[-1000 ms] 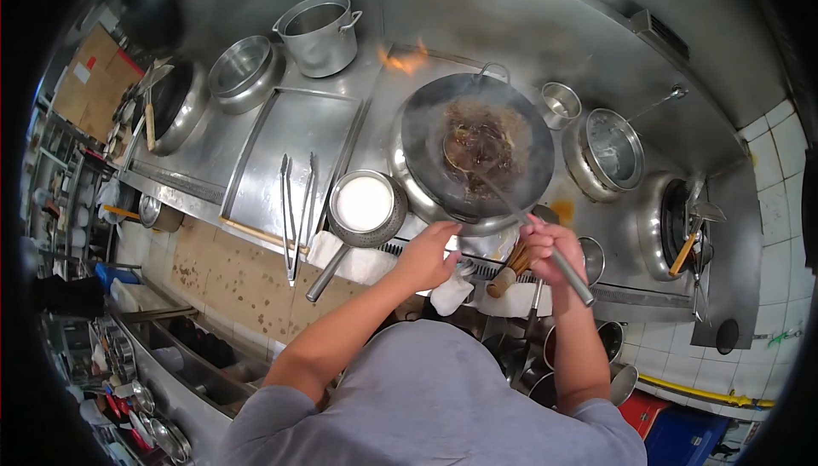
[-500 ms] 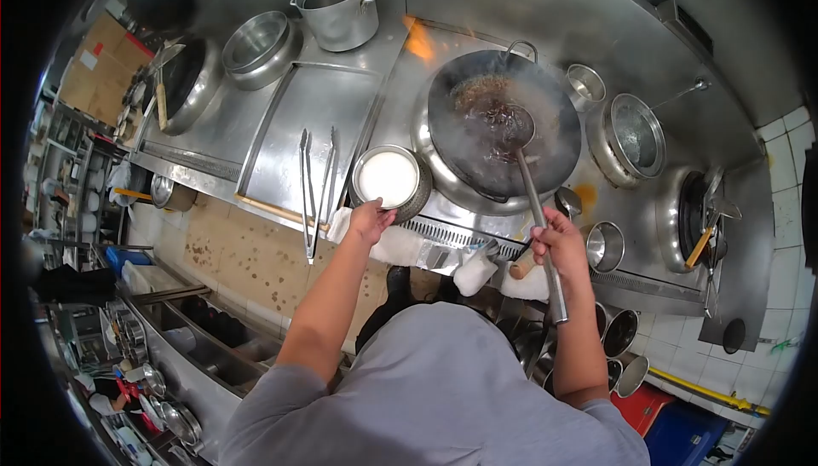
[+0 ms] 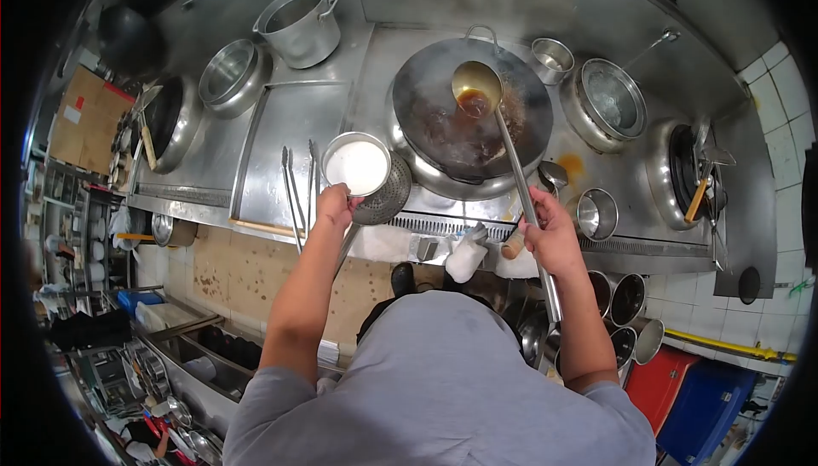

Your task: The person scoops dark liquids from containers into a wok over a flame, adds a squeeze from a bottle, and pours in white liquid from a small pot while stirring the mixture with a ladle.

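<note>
My left hand (image 3: pixel 336 200) grips the near rim of a round metal bowl (image 3: pixel 383 155) filled with white liquid (image 3: pixel 356 168). That bowl is held to the left of the wok and partly overlaps a perforated strainer (image 3: pixel 385 202). My right hand (image 3: pixel 552 232) is closed around the long handle of a ladle (image 3: pixel 477 80). Its cup is over the wok (image 3: pixel 417 74), with a little brown liquid in it. Dark brown, steaming sauce (image 3: pixel 443 129) covers part of the wok's inside.
Metal tongs (image 3: pixel 292 189) lie at the tray's (image 3: pixel 298 108) right side. A tall pot (image 3: pixel 302 36) stands behind. Right of the wok are a small pot (image 3: pixel 552 59), a water-filled basin (image 3: pixel 612 100) and a metal cup (image 3: pixel 596 213). White cloths (image 3: pixel 465 257) lie along the front edge.
The ladle's cup has come up out of the sauce with liquid in it. The bowl has shifted left, uncovering more of the strainer. Flames behind the wok are gone, and the view has shifted.
</note>
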{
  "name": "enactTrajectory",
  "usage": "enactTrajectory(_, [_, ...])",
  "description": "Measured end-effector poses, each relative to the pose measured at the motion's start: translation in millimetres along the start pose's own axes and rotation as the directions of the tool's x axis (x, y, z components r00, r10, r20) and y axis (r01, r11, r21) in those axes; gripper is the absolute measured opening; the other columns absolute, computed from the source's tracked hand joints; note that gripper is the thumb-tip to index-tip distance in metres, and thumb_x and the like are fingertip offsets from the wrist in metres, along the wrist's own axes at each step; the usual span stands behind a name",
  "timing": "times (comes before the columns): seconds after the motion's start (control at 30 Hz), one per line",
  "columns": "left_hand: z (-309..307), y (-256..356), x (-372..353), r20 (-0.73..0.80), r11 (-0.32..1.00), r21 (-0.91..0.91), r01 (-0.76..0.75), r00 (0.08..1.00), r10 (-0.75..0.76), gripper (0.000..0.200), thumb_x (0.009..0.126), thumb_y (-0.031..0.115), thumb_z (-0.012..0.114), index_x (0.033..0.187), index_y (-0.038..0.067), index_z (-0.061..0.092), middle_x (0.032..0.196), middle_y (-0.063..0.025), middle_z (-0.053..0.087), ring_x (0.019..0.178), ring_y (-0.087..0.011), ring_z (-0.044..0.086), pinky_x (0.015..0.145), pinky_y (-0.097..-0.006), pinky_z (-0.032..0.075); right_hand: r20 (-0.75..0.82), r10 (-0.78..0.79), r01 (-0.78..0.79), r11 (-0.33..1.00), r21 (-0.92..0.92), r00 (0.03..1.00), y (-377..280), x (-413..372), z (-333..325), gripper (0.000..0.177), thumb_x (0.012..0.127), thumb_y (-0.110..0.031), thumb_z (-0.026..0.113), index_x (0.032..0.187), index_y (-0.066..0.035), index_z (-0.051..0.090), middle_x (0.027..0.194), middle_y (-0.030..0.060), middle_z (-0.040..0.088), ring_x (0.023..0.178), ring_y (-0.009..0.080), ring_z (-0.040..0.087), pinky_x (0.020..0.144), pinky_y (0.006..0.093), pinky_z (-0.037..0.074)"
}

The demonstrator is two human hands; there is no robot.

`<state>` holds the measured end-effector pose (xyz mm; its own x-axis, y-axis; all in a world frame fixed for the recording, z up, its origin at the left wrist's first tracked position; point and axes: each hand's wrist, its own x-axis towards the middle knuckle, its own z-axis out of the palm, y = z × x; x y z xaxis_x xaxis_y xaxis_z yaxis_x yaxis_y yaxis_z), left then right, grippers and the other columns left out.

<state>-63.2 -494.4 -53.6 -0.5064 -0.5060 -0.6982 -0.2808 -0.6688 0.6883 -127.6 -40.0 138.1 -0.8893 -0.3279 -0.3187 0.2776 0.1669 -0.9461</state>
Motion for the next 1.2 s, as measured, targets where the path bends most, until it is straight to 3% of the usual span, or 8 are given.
enactTrajectory(0.2, [31,49,-23,0.019,0.998,0.051,-0.031,0.999,0.030,0.031,0.094,-0.003,0.054,0.125,-0.007,0.056,0.111,-0.0215,0.066,0.079,-0.0310,0.071,0.058,-0.0310,0.059,0.031,-0.024,0.028,0.993,-0.116,0.999,2,-17,3,0.072,0.094,0.009,0.064,0.162,-0.003,0.046,0.099,0.0071,0.067,0.076,0.0097,0.059,0.067,0.0271,0.052])
enactTrajectory(0.27, [45,60,-36,-0.008,0.996,0.034,-0.086,0.996,0.087,0.032,0.094,-0.003,0.054,0.126,-0.007,0.055,0.115,-0.0210,0.064,0.083,-0.0308,0.071,0.061,-0.0317,0.060,0.063,-0.193,0.203,0.926,-0.319,0.979,15,-18,6,0.072,0.092,0.009,0.063,0.161,-0.005,0.047,0.101,0.0072,0.066,0.080,0.0120,0.061,0.074,0.0273,0.054])
enactTrajectory(0.3, [49,65,-38,0.011,0.995,0.049,-0.085,0.996,0.085,0.034,0.094,-0.003,0.055,0.128,-0.006,0.054,0.121,-0.0202,0.063,0.093,-0.0313,0.070,0.068,-0.0352,0.063,0.062,-0.132,0.145,0.947,-0.286,0.989,11,-22,10,0.073,0.091,0.009,0.063,0.161,-0.005,0.048,0.101,0.0074,0.066,0.083,0.0131,0.063,0.079,0.0271,0.054])
enactTrajectory(0.4, [66,71,-43,-0.011,0.987,0.052,-0.153,0.988,0.154,0.033,0.094,-0.003,0.056,0.127,-0.005,0.054,0.124,-0.0202,0.061,0.102,-0.0322,0.068,0.076,-0.0396,0.065,0.119,-0.084,0.116,0.947,-0.300,0.989,1,-27,16,0.073,0.091,0.008,0.063,0.162,-0.006,0.048,0.101,0.0072,0.066,0.084,0.0135,0.062,0.080,0.0270,0.054])
enactTrajectory(0.47, [72,74,-44,0.014,0.982,0.059,-0.179,0.984,0.178,0.033,0.094,-0.003,0.057,0.127,-0.004,0.052,0.127,-0.0207,0.060,0.107,-0.0327,0.067,0.080,-0.0428,0.065,0.165,-0.188,0.231,0.926,-0.297,0.968,12,-22,17,0.074,0.092,0.009,0.064,0.162,-0.005,0.046,0.099,0.0070,0.066,0.077,0.0124,0.061,0.072,0.0275,0.054])
enactTrajectory(0.53, [83,78,-50,0.015,0.982,0.060,-0.181,0.984,0.180,0.036,0.093,-0.004,0.056,0.128,-0.003,0.050,0.127,-0.0210,0.060,0.108,-0.0330,0.067,0.082,-0.0436,0.066,0.210,0.062,-0.060,0.998,-0.017,0.976,7,-20,22,0.073,0.094,0.008,0.064,0.163,-0.005,0.044,0.096,0.0067,0.065,0.068,0.0105,0.059,0.062,0.0275,0.052])
enactTrajectory(0.77, [104,79,-59,-0.013,0.969,0.082,-0.234,0.972,0.235,0.037,0.093,-0.005,0.056,0.129,-0.004,0.049,0.129,-0.0227,0.061,0.109,-0.0352,0.069,0.085,-0.0454,0.066,0.347,0.168,-0.304,0.871,0.387,0.923,-3,-6,8,0.063,0.096,0.007,0.067,0.154,0.000,0.045,0.090,0.0077,0.068,0.058,0.0109,0.057,0.050,0.0274,0.047])
enactTrajectory(1.2, [126,79,-65,-0.080,0.957,0.100,-0.274,0.956,0.282,0.032,0.093,-0.004,0.057,0.125,-0.006,0.055,0.125,-0.0226,0.063,0.104,-0.0358,0.070,0.079,-0.0479,0.068,0.424,0.171,-0.382,0.789,0.482,0.889,-5,1,-8,0.063,0.097,0.008,0.065,0.155,0.001,0.043,0.094,0.0115,0.069,0.060,0.0125,0.058,0.050,0.0290,0.048])
